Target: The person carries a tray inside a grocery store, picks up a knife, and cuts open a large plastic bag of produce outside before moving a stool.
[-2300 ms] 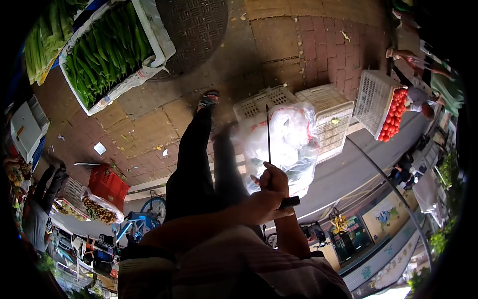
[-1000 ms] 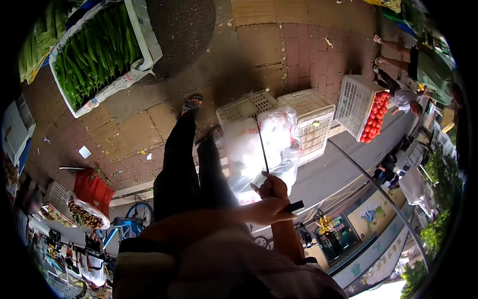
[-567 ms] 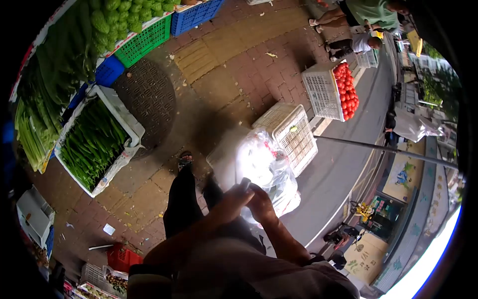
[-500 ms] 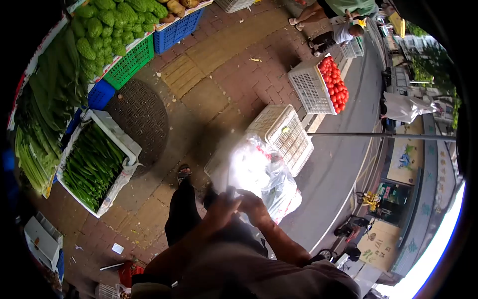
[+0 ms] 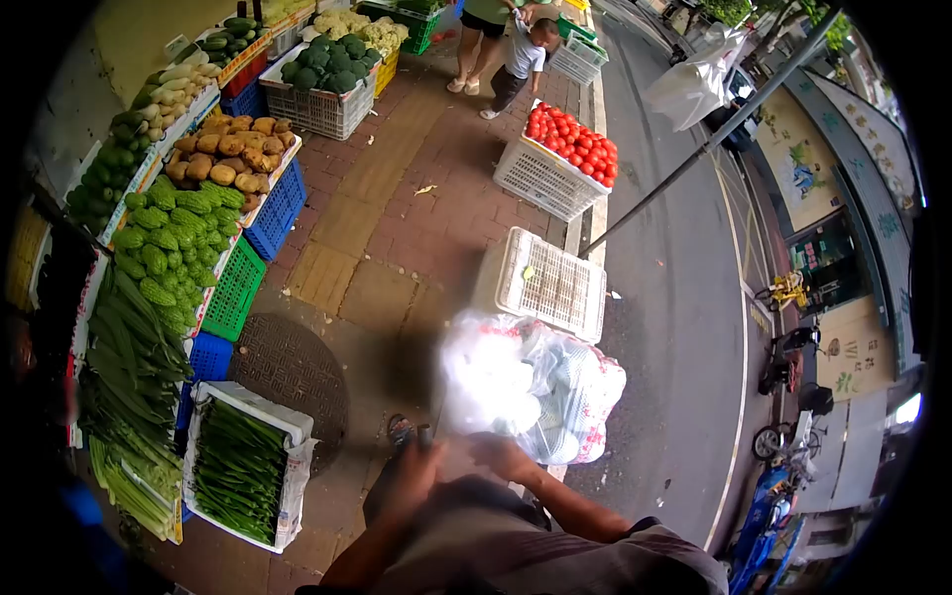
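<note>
Apparently the left hand (image 5: 414,468) is closed round a dark object (image 5: 424,437), lower centre; the right hand (image 5: 502,457), apart from it, is too blurred to tell its grip. Firm, unhurried handling suits, sparing the plastic bags (image 5: 570,397) at centre.

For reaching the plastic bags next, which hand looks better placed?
Probably the right hand: it is nearer the plastic bags; the left hand, farther off, holds a dark object. Blur hides the right's grip.

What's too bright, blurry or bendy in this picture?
Head view: glare whitens the left part of the plastic bags; head view: left hand and right hand look dark and blurry; head view: the shopfront bends, fisheye-like, near black corners.
</note>
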{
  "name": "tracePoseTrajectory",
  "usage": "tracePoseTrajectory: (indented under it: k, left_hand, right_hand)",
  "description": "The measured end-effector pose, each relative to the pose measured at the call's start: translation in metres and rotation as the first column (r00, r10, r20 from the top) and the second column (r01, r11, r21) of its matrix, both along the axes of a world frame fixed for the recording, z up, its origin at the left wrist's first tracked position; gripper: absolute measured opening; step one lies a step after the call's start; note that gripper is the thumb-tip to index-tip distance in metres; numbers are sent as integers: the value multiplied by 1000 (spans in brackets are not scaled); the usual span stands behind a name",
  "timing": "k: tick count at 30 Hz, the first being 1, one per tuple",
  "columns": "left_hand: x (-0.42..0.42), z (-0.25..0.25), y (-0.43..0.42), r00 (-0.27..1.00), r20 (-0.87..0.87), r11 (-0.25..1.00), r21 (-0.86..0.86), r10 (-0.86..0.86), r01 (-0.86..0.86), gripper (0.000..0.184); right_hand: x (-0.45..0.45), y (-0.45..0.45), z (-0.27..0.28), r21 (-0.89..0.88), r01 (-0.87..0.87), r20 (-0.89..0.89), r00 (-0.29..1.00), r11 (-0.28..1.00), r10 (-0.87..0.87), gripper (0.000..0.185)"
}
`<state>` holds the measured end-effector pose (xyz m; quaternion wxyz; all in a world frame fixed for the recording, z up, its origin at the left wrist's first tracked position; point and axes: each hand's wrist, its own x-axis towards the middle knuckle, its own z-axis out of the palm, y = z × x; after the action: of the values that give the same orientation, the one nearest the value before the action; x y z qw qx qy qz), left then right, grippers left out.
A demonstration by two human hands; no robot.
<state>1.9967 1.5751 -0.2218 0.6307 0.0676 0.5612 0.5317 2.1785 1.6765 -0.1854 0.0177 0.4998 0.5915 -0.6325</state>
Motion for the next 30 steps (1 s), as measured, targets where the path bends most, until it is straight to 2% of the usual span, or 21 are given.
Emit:
tracePoseTrajectory:
  k: [2, 3, 6, 9, 13, 14, 16, 17, 19, 20, 23, 24, 27, 28, 30]
  left_hand:
    - [11, 17, -8, 999, -11, 999, -9, 40, -40, 19]
    - [16, 17, -15, 1000, -29, 999, -32, 5, -6, 19]
    - [32, 9, -44, 995, -83, 996, -74, -50, 44, 20]
    - [52, 7, -74, 992, -119, 997, -76, -39, 30, 20]
    - [88, -17, -117, 985, -164, 998, -35, -55, 50, 21]
    - [95, -14, -120, 979, -200, 998, 25, -48, 54, 21]
    - [108, -6, -137, 991, -133, 999, 24, -31, 34, 22]
    - [114, 13, -140, 995, -99, 999, 22, -22, 24, 22]
    - [130, 47, -134, 990, 80, 993, 3, 117, -118, 23]
    - [132, 53, -137, 984, 158, 996, -54, 81, -74, 24]
    - [146, 54, -139, 999, -26, 999, -18, -30, 30, 27]
    - [149, 59, -140, 1000, 26, 1000, -30, 10, -9, 32]
    - [146, 86, -138, 990, 43, 982, -127, -134, 138, 30]
    - [150, 67, -144, 989, -7, 982, -116, -148, 146, 33]
    - [149, 101, -142, 971, -104, 971, -124, -216, 203, 35]
  right_hand:
    - [18, -15, -14, 4, 37, -55, 998, 999, -37, 35]
    - [27, -23, -17, 3, 52, -80, 995, 999, -52, 35]
    - [47, -48, -9, 148, -61, -34, 997, 987, 67, 36]
    - [63, -78, -14, 105, -42, -118, 992, 994, 54, 37]
    - [93, -120, -17, 181, -57, -136, 987, 982, 82, 43]
    - [98, -126, -22, 171, -103, -133, 983, 980, 127, 45]
    - [109, -142, -31, 141, -200, -122, 968, 970, 217, 48]
    - [111, -153, -28, 175, -190, -163, 962, 966, 219, 48]
    - [114, -173, -14, 245, -165, -239, 945, 955, 224, 49]
    - [110, -175, 13, 57, -155, -343, 925, 986, 165, 52]
    - [108, -191, 30, 238, -203, -151, 958, 950, 243, 51]
    - [108, -197, 37, 71, -84, -247, 964, 994, 99, 50]
    - [103, -205, 50, -117, 58, -269, 959, 991, -88, 50]
    - [103, -206, 48, -16, 59, -301, 952, 998, -61, 54]
    - [102, -218, 39, -29, 111, -304, 946, 993, -115, 54]
